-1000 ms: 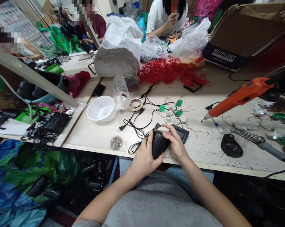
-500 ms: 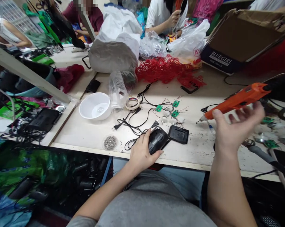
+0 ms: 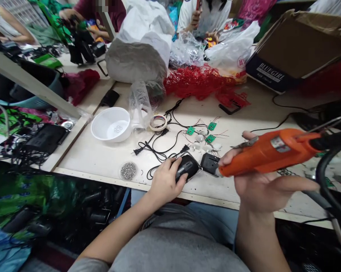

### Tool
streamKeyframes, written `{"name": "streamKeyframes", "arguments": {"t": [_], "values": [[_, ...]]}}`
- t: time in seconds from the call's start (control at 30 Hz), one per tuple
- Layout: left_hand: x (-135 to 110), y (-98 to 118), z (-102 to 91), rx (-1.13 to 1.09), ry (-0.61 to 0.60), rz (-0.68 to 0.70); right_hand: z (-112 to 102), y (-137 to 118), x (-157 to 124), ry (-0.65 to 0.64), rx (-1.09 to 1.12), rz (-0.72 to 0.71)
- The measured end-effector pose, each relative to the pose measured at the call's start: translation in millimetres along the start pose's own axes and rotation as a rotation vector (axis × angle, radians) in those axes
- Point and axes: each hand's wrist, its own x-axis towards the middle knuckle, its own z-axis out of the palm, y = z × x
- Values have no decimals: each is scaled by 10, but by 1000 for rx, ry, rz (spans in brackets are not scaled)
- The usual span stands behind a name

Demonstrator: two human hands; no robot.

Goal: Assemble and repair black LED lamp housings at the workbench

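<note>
My left hand [image 3: 166,179] is closed around a black plastic housing [image 3: 189,166], holding it near the table's front edge. A thin metal edge shows along the housing's right side. My right hand [image 3: 258,189] holds an orange electric screwdriver [image 3: 266,151], which lies across the palm and points left. Some fingers of that hand stretch away from the tool, while others curl near its nose. Just left of the screwdriver's nose lies a flat black plastic cover [image 3: 209,163], partly hidden by it. Behind are small green circuit boards [image 3: 210,139] with thin wires and white parts.
A round dish of small screws [image 3: 128,171] stands left of my left hand. Farther back are a white bowl [image 3: 110,124], a tape roll [image 3: 158,122] and black cords with plugs [image 3: 155,149]. Red netting [image 3: 198,81] and a cardboard box [image 3: 289,53] line the back. Other people work across the table.
My right hand has brought the screwdriver left and closer to me, with its nose now by the black cover. The left hand has shifted slightly and the housing is tilted differently.
</note>
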Motion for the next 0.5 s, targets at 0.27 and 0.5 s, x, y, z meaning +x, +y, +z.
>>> {"name": "streamKeyframes", "arguments": {"t": [0.27,0.5], "values": [[48,118,105,67,-35,52,45,68,-285,-171,318,48],[88,129,164,-29,60,-6,85,97,-391,-199,333,55]]}}
